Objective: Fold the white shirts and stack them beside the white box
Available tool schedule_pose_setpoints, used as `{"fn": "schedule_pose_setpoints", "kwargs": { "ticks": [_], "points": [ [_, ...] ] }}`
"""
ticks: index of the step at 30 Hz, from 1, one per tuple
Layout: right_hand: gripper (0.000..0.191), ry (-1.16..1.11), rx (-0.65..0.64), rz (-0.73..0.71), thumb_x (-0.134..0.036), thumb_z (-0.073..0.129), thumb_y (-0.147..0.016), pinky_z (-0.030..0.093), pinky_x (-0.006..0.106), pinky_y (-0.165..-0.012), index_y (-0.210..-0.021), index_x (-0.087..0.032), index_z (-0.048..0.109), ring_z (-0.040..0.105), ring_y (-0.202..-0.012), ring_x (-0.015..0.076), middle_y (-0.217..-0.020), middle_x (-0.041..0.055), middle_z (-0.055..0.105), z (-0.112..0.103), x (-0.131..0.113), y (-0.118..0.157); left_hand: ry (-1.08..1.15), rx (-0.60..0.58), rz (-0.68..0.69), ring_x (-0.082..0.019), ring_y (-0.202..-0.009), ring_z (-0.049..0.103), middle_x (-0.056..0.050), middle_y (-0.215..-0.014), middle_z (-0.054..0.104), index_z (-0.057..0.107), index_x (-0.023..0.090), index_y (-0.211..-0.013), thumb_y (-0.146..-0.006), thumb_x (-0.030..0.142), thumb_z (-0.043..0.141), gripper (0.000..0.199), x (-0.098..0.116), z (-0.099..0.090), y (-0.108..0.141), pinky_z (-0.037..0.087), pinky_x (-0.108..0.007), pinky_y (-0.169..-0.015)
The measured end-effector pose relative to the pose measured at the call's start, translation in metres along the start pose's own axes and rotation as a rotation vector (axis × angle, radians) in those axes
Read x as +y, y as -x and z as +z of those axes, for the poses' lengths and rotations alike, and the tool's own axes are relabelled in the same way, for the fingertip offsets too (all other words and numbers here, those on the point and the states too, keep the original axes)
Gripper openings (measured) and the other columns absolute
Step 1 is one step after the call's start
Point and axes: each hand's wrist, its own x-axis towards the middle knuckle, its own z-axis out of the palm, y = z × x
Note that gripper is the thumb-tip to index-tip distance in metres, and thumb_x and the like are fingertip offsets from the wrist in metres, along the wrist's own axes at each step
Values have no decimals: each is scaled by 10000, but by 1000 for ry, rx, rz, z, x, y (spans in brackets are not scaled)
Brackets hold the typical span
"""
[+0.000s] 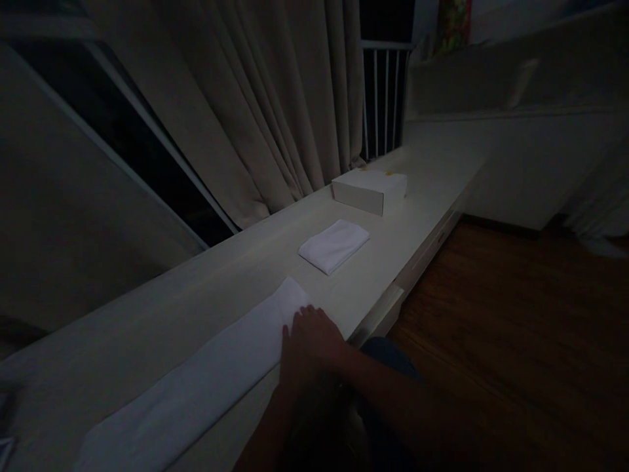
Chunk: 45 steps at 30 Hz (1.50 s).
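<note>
Guiding from afar, I see the long white cloth (206,373) stretching left along the surface (236,272) from the left hand (293,357) and right hand (319,337), both at its right end; whether their fingers grip, I cannot tell.

Hands (312,341) press long white cloth (211,367) (folded one (335,244) beyond).

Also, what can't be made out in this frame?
- Where left hand ends and right hand begins: head view, overlap and dimness.
- Long cloth's near end: head view, cut by bottom edge.
- White box's inside: head view, hidden by walls.
- Items at left edge: head view, cut off, blurred.
</note>
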Motion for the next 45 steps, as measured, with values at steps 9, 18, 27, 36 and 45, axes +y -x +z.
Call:
{"fn": "schedule_pose_setpoints", "kwargs": {
  "ticks": [9, 18, 27, 36, 45],
  "points": [
    [803, 11, -121, 88, -587, 344, -935, 131, 489, -1174, -1442, 35, 348, 152, -1450, 339, -1530, 247, 255, 10, 12, -58, 120, 119, -1, -260, -1489, 13, -62, -1604, 132, 135, 209, -1535, -890, 332, 403, 709, 10, -22, -9, 72, -528, -1190],
    [902, 73, -114, 191, -624, 376, -908, -3, 477, -1186, -1459, 82, 271, 54, -1462, 341, -1543, 261, 187, 34, 7, -101, 169, 80, 5, -303, -1482, 93, -57, -1554, 315, 258, 229, -1513, -889, 431, 406, 672, 3, -19, -10, 39, -553, -1189],
    [841, 90, -104, 186, -537, 408, -918, 59, 464, -1184, -1424, 125, 295, 176, -1439, 368, -1515, 300, 238, 38, 4, -130, 176, 86, 20, -348, -1399, 306, -136, -1476, 441, 357, 204, -1476, -917, 455, 362, 613, -1, -9, -1, 107, -577, -1158],
    [848, 51, -121, 231, -589, 306, -939, 20, 506, -1173, -1477, 63, 237, 53, -1461, 352, -1563, 242, 159, 52, 12, -140, 205, 66, -14, -368, -1432, 222, -148, -1536, 340, 300, 205, -1499, -915, 462, 359, 641, -2, -3, -1, 142, -605, -1138],
    [850, 15, -143, 205, -626, 221, -943, 16, 497, -1174, -1498, 18, 224, 36, -1468, 316, -1573, 210, 155, 47, 15, -135, 322, 148, -151, -211, -1346, 418, -87, -1413, 524, 502, 209, -1367, -960, 372, 241, 511, -53, -11, 27, 310, -432, -1130]
  ]
}}
